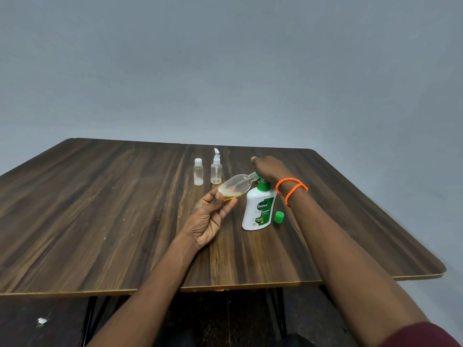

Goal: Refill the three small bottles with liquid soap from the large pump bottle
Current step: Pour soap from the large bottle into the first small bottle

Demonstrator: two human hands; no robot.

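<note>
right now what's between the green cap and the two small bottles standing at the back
In the head view, the large pump bottle stands between the green cap and the two small bottles, along with the tilted bottle.

Obstacles bunch at frame centre: capped bottle and spray bottle side by side, just beyond the tilted bottle held by left hand. Pump bottle w/ right hand on top, green cap just right of it. Table bare at left, far right & near edge.
</note>
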